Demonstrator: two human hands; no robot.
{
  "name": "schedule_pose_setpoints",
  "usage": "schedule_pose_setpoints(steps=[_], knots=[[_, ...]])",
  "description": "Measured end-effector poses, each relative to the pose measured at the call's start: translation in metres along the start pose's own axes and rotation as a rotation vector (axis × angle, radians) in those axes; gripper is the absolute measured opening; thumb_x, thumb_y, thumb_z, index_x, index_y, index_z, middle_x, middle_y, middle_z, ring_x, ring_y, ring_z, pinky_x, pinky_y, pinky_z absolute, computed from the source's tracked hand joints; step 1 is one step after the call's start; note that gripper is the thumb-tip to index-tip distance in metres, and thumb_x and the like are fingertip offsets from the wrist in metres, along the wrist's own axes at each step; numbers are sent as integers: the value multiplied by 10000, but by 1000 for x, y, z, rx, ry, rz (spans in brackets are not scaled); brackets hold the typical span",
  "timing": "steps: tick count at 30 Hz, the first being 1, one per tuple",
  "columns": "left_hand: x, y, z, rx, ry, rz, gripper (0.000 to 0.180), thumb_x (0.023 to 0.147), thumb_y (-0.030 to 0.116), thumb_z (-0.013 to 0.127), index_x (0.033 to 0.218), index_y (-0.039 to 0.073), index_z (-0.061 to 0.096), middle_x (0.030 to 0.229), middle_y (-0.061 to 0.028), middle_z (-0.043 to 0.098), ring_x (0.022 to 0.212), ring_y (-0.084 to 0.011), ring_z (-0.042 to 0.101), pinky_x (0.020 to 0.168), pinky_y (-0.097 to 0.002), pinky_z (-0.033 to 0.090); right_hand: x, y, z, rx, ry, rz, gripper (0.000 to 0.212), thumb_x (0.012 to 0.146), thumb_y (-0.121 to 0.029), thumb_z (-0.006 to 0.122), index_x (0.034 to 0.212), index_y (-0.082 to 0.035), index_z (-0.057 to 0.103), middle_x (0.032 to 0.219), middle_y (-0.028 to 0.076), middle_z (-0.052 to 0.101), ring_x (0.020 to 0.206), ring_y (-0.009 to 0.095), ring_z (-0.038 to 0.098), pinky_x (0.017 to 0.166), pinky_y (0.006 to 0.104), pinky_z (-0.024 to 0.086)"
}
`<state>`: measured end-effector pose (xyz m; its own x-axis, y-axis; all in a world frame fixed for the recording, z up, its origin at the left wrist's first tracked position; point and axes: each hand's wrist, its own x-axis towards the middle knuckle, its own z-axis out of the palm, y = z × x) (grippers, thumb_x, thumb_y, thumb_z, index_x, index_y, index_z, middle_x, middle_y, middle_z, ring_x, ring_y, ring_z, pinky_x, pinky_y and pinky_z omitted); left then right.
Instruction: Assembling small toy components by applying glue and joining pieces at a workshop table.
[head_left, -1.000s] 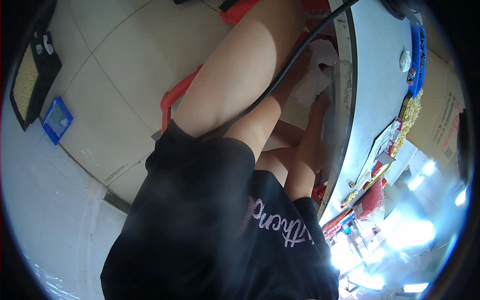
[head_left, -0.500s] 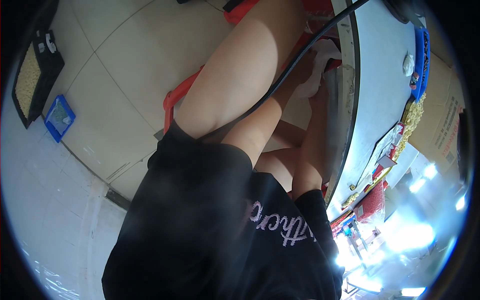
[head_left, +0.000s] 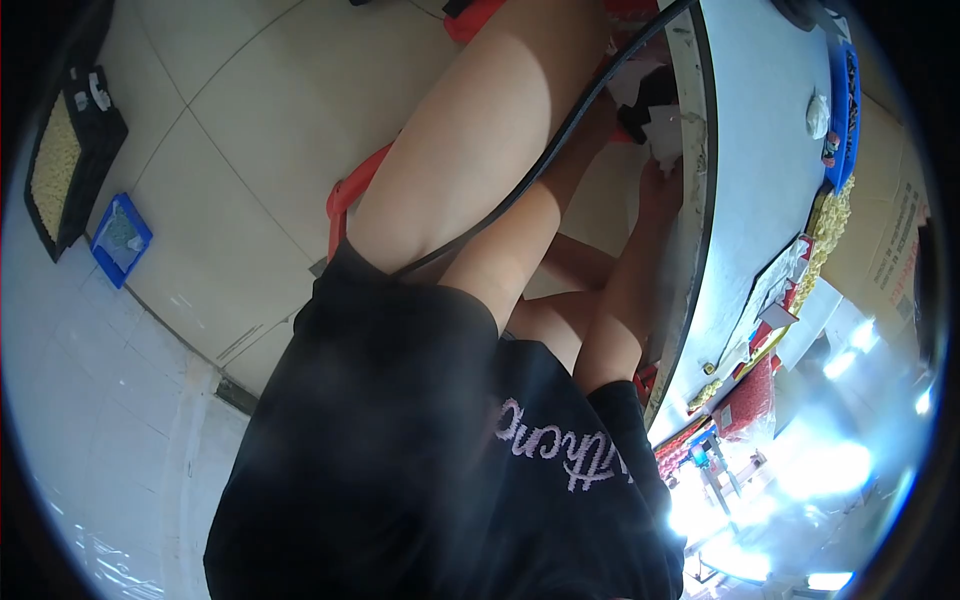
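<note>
My right hand is low beside the table edge, its fingers closed on a thin white piece that looks like paper or cloth. A black object lies against the white piece; its kind cannot be told. Beyond it a pale pinkish sheet or bag shows partly in shadow. My left hand is close to the black object, on its left. Shadow and a black cable passing in front hide its fingers. Both hands are below the white tabletop.
On the tabletop are a blue tray of small dark parts, a strip of beige pieces and a red bag. A cardboard box stands behind. At left are a black tray of beige pieces and a small blue tray.
The white piece has drawn up and toward the table edge with my right hand. The black object beside it now shows much more. The left forearm has barely moved.
</note>
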<state>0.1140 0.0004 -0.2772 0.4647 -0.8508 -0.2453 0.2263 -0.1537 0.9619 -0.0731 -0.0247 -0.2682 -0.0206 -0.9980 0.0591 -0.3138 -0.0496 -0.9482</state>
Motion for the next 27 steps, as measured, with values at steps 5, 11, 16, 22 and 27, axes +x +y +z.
schedule_pose_setpoints(steps=[5,11,16,22,27], knots=[[2,6,-8,159,25,74,320,734,135,649,1042,57,606,1060,-154,587,941,-324,554,836,-376,458,8,-18,12,-922,-49,-453,322,913,-117,530,1205,21,534,1196,169,571,1071,247,570,945,285,436],[-10,-12,-22,377,51,134,311,746,130,633,1048,62,599,1064,-148,588,958,-320,546,850,-380,444,-5,-5,41,-824,-30,-323,304,918,-152,534,1146,48,554,1121,173,612,1039,269,592,909,327,453],[-15,0,-19,527,55,189,304,756,126,620,1052,66,593,1068,-143,588,972,-317,538,862,-383,433,-7,-3,41,-240,2,5,330,929,-164,515,1170,61,528,1053,168,631,997,268,608,865,356,469],[-23,5,-5,684,49,264,296,767,121,605,1058,71,585,1072,-138,589,988,-314,529,876,-387,420,-1,-30,73,-445,-102,52,355,912,-165,498,1199,36,554,1061,101,622,965,212,595,840,302,469],[-17,18,5,570,-76,345,310,783,150,600,1087,94,583,1117,-121,578,1055,-292,495,903,-398,389,9,-39,71,-92,-200,488,494,898,-190,488,1354,-9,424,1290,97,493,1091,175,522,908,261,420]])
